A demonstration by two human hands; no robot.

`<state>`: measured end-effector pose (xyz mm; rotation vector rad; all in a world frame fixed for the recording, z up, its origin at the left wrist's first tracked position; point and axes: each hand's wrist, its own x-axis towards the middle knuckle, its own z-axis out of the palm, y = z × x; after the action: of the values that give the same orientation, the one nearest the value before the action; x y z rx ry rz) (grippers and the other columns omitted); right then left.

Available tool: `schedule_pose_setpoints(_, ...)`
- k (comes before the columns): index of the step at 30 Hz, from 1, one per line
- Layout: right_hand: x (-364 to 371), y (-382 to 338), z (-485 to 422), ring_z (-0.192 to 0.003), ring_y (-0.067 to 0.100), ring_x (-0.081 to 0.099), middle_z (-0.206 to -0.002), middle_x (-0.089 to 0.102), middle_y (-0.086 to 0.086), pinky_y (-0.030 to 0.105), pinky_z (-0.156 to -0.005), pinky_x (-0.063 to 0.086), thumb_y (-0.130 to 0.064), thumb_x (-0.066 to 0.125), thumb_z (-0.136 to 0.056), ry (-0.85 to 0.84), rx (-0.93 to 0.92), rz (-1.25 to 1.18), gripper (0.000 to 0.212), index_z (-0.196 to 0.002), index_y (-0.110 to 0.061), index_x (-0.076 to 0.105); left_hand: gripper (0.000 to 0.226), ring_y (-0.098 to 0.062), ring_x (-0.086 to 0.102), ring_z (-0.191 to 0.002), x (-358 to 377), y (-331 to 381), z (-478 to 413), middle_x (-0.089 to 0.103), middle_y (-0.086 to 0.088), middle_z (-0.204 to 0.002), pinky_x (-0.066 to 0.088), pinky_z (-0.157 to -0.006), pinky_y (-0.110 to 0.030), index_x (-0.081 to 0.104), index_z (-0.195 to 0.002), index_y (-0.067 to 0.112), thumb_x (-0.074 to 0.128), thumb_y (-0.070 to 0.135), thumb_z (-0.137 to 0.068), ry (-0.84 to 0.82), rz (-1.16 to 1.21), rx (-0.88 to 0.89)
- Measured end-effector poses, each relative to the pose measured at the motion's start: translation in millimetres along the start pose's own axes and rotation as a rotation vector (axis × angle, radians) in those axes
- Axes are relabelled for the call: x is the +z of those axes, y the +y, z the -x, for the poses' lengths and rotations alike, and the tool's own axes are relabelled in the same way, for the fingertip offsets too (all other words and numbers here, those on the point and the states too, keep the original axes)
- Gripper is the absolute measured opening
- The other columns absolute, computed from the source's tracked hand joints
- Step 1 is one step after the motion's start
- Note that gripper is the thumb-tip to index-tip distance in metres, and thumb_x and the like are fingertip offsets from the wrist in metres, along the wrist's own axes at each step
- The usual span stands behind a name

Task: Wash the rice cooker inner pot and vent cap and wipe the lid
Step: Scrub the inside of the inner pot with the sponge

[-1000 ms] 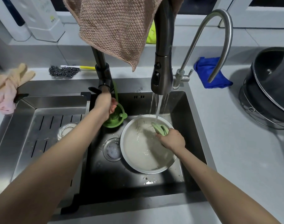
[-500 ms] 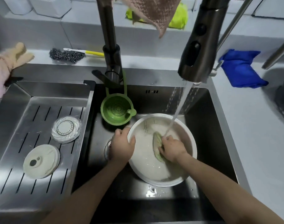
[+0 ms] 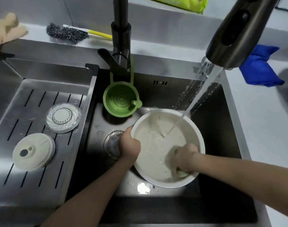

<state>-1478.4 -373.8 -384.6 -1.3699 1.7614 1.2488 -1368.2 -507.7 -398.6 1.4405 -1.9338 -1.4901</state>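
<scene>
Our right hand (image 3: 185, 158) is blurred inside the inner pot (image 3: 143, 126), fingers curled on a greenish sponge (image 3: 182, 174) mostly hidden at the pot's 5 o'clock. Our left hand (image 3: 129, 145) grips the rim at 9 o'clock. The pot sits in the sink (image 3: 221, 128), holding cloudy water. On the rack (image 3: 33, 102) at 9 o'clock we count two round parts: one clear disc (image 3: 63, 117), one white cap (image 3: 33, 151).

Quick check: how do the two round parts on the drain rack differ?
The farther disc is clear with a swirled rim; the nearer disc is opaque off-white with a dark hole. The nearer disc looks larger. Both lie flat on the slotted rack, apart.
</scene>
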Motion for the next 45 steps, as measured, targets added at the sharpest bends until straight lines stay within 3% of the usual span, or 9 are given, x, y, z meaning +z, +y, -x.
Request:
schedule_pose_setpoints(5, -33.8, 32.8, -58.0, -0.101, 0.023, 0.058, -0.121, 0.049, 0.006, 0.027, -0.063, 0.045, -0.005, 0.045, -0.092, 0.425, 0.324, -0.115, 0.043, -0.133, -0.004, 0.032, 0.043, -0.020, 0.053, -0.083, -0.8, 1.4, -4.1, 0.064, -0.014, -0.092, 0.041, -0.069, -0.023, 0.062, -0.106, -0.003, 0.047, -0.013, -0.067, -0.059, 0.001, -0.042)
schedule_pose_setpoints(10, -55.7, -57.6, -67.7, -0.104, 0.036, 0.059, -0.123, 0.050, 0.019, 0.039, -0.077, 0.044, -0.011, 0.050, -0.089, 0.428, 0.054, -0.785, 0.060, -0.139, 0.004, 0.021, 0.013, -0.017, 0.053, -0.071, 3.5, 2.5, -1.4, 0.061, -0.004, -0.077, 0.041, -0.057, -0.015, 0.063, -0.089, 0.004, 0.066, 0.002, -0.076, -0.025, 0.069, -0.002)
schedule_pose_setpoints(16, -66.5, 11.4, -35.6, -0.070, 0.031, 0.062, -0.088, 0.062, 0.018, 0.037, -0.063, 0.047, -0.007, 0.065, -0.080, 0.966, 0.167, -0.638, 0.027, -0.104, -0.002, 0.055, 0.046, -0.021, 0.056, -0.082, 0.5, 0.5, -0.2, 0.059, -0.004, -0.086, 0.040, -0.070, -0.022, 0.061, -0.102, 0.000, 0.046, 0.005, -0.059, -0.090, 0.070, 0.033)
schedule_pose_setpoints(21, -9.9, 36.6, 3.3, -0.081, 0.020, 0.065, -0.100, 0.063, -0.001, 0.027, -0.062, 0.043, -0.006, 0.046, -0.091, 0.466, 0.327, -0.177, 0.027, -0.118, -0.011, 0.045, 0.051, -0.020, 0.053, -0.085, 2.6, 2.1, 0.8, 0.063, -0.014, -0.093, 0.040, -0.065, -0.018, 0.060, -0.112, -0.003, 0.044, -0.007, -0.064, -0.066, 0.082, -0.027)
schedule_pose_setpoints(25, 4.7, -32.2, 11.2, -0.107, 0.029, 0.062, -0.117, 0.064, 0.005, 0.032, -0.076, 0.045, -0.015, 0.045, -0.092, 0.178, 0.073, -0.534, 0.027, -0.118, -0.012, 0.054, 0.050, -0.022, 0.057, -0.085, 7.6, 2.0, 2.8, 0.066, -0.020, -0.097, 0.043, -0.057, -0.009, 0.062, -0.110, -0.004, 0.040, -0.013, -0.066, -0.046, 0.164, -0.061)
schedule_pose_setpoints(29, -37.8, -53.9, -31.7, -0.102, 0.035, 0.059, -0.113, 0.060, 0.018, 0.036, -0.071, 0.037, -0.008, 0.045, -0.090, 0.375, -0.096, -0.808, 0.031, -0.120, -0.005, 0.041, 0.046, -0.019, 0.054, -0.083, 6.7, 3.1, 6.2, 0.063, -0.015, -0.086, 0.041, -0.055, -0.005, 0.063, -0.100, -0.003, 0.044, 0.002, -0.058, -0.064, 0.196, -0.046)
schedule_pose_setpoints(32, -49.3, -20.2, -67.9, -0.099, 0.029, 0.057, -0.112, 0.056, 0.016, 0.034, -0.077, 0.043, -0.013, 0.037, -0.096, 0.527, 0.247, -1.014, 0.030, -0.125, -0.008, 0.043, 0.055, -0.019, 0.050, -0.081, 2.7, 0.1, 2.7, 0.057, -0.009, -0.083, 0.037, -0.051, -0.005, 0.061, -0.100, -0.007, 0.037, 0.007, -0.053, -0.080, 0.157, 0.020)
schedule_pose_setpoints(39, -5.0, -65.1, -31.7, -0.109, 0.034, 0.056, -0.121, 0.057, 0.017, 0.036, -0.090, 0.043, -0.016, 0.036, -0.094, 0.259, 0.140, -1.143, 0.045, -0.136, -0.005, 0.026, 0.033, -0.020, 0.053, -0.081, 7.6, -3.1, 0.0, 0.062, -0.010, -0.082, 0.041, -0.063, -0.018, 0.064, -0.102, 0.000, 0.047, -0.004, -0.074, -0.094, 0.162, -0.068)
schedule_pose_setpoints(45, -58.9, -64.4, -11.3, -0.046, 0.017, 0.044, -0.062, 0.052, 0.011, 0.017, -0.043, 0.030, -0.023, 0.028, -0.097, 0.253, -0.102, -1.915, 0.028, -0.119, -0.012, 0.043, 0.028, -0.008, 0.052, -0.065, 5.9, 0.5, -2.0, 0.056, 0.006, -0.066, 0.043, -0.064, -0.019, 0.060, -0.077, 0.012, 0.048, 0.029, -0.096, -0.156, 0.193, -0.097)
